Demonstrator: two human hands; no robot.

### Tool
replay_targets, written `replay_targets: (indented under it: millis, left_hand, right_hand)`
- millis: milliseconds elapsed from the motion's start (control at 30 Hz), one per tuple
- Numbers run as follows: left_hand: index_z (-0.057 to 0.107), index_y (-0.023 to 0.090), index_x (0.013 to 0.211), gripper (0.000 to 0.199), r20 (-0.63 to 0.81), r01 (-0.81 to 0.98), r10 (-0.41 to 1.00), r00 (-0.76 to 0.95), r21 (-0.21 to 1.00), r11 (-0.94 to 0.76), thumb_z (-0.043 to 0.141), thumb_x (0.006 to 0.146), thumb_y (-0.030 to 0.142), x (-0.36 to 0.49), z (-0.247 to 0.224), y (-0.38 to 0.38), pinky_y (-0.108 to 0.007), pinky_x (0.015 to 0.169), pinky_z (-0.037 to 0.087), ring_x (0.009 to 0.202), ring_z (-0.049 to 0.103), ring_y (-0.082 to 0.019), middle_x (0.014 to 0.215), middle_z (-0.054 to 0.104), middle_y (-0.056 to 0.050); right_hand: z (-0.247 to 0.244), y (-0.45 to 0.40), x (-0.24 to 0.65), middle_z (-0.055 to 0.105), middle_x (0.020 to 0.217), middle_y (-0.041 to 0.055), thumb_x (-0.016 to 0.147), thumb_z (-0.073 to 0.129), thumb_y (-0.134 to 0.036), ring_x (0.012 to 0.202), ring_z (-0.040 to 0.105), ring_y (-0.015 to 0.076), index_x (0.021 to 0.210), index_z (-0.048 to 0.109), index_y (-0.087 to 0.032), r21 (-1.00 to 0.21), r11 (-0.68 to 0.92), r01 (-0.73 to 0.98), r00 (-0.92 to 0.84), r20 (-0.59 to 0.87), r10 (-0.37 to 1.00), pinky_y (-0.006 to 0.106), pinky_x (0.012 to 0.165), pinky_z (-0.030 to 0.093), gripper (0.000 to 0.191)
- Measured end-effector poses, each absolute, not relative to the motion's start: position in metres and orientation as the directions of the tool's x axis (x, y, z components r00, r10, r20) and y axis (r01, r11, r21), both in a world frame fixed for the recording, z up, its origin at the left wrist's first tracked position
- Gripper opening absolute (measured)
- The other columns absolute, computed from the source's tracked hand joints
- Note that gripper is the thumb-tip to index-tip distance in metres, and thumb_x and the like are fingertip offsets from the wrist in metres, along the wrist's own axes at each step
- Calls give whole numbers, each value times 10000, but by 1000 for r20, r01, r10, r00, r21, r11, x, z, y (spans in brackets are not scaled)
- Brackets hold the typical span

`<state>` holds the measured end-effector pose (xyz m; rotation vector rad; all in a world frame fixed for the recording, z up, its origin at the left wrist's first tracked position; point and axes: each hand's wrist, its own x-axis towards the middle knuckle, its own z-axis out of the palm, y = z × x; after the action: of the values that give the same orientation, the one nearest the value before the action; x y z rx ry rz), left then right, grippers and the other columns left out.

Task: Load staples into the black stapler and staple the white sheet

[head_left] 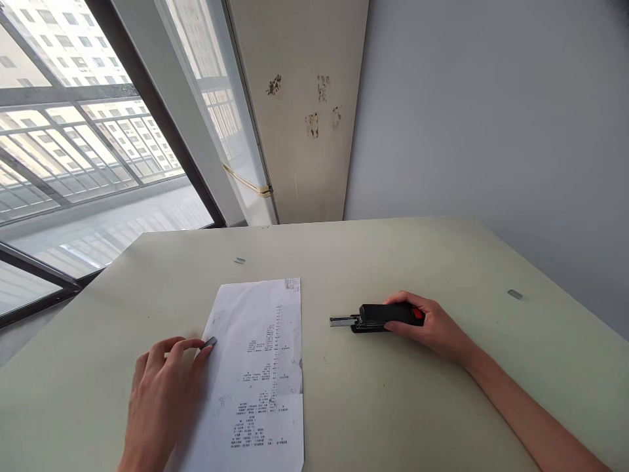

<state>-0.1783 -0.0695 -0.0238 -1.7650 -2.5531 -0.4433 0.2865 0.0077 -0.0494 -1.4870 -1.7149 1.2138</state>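
My left hand (167,387) pinches a small strip of staples (210,341) between thumb and fingertips, over the left edge of a printed sheet of paper (265,367). The sheet lies on the table with its text upside down. Right of it, my right hand (417,321) grips a black stapler (376,316) with a red mark near its back end. A metal tray (343,322) sticks out of the stapler's front, toward the paper. Whether any staples sit in the tray cannot be made out.
Small staple pieces (239,260) lie beyond the paper on the pale table (393,255). Another staple strip (515,294) rests at the right. Behind the table stand a grey wall, a stained panel and a window at the left.
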Motion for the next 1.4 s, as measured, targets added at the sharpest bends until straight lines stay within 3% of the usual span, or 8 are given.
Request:
replay_targets:
  millis: [67, 233, 400, 633, 933, 1067, 1267, 1400]
  left_hand:
    - [728, 251, 1030, 538, 222, 931, 919, -326, 244, 272, 391, 927, 658, -175, -23, -69, -491, 864, 543, 1238, 580, -408, 1284, 692, -141]
    - [682, 269, 1083, 491, 180, 881, 943, -278, 439, 176, 467, 958, 693, -158, -15, -66, -351, 679, 540, 727, 693, -238, 1146, 783, -72]
    - [702, 277, 1044, 430, 120, 781, 979, -166, 622, 57, 530, 980, 666, -123, -7, -56, -302, 718, 560, 823, 744, -235, 941, 800, -30]
    - [735, 241, 1064, 447, -141, 390, 990, -19, 910, 138, 592, 976, 655, -63, 2, -40, -376, 923, 583, 958, 772, -255, 916, 803, -55]
    - [755, 188, 979, 394, -203, 125, 943, 264, 977, 175, 665, 978, 571, -34, 9, -22, -372, 882, 605, 843, 717, -210, 874, 757, -69]
    - [759, 193, 984, 387, -214, 174, 942, 257, 970, 172, 677, 969, 570, -27, 11, -17, -375, 936, 592, 871, 707, -205, 851, 744, -58]
    - [728, 189, 1045, 461, -253, 284, 938, 237, 941, 182, 665, 945, 635, -22, 3, -8, -355, 745, 617, 774, 706, -202, 844, 741, -60]
    - [706, 205, 1055, 439, -250, 375, 937, 245, 916, 146, 654, 955, 629, -17, 2, -5, -362, 755, 572, 728, 712, -201, 805, 755, -42]
  right_hand:
    - [-48, 7, 285, 703, 917, 15, 822, 786, -622, 787, 621, 216, 1030, 707, -274, -891, -23, 453, -232, -143, 962, 324, 692, 512, 413]
    - [-44, 6, 283, 708, 953, 25, 832, 773, -622, 811, 629, 227, 1036, 703, -277, -897, -29, 441, -235, -146, 961, 337, 703, 521, 407]
    - [-45, 7, 283, 692, 922, 20, 842, 766, -634, 790, 622, 222, 1034, 693, -273, -903, -29, 428, -254, -151, 955, 328, 681, 507, 415]
    - [-46, 7, 284, 698, 959, 14, 868, 766, -615, 805, 608, 210, 1071, 697, -281, -905, -14, 424, -267, -139, 954, 321, 708, 501, 396]
    - [-44, 9, 283, 729, 976, 20, 861, 778, -606, 859, 648, 230, 1052, 702, -275, -912, -4, 411, -269, -126, 955, 321, 717, 509, 390]
    - [-44, 10, 283, 735, 992, 19, 867, 773, -591, 850, 657, 223, 1060, 706, -278, -919, 12, 394, -279, -107, 954, 319, 719, 520, 374]
    - [-46, 11, 284, 741, 973, 20, 859, 766, -606, 822, 659, 224, 1053, 712, -278, -908, 27, 419, -273, -98, 957, 316, 694, 523, 385]
    - [-46, 11, 284, 741, 975, 19, 870, 751, -597, 819, 646, 222, 1059, 710, -278, -905, 35, 425, -277, -93, 956, 314, 697, 514, 373]
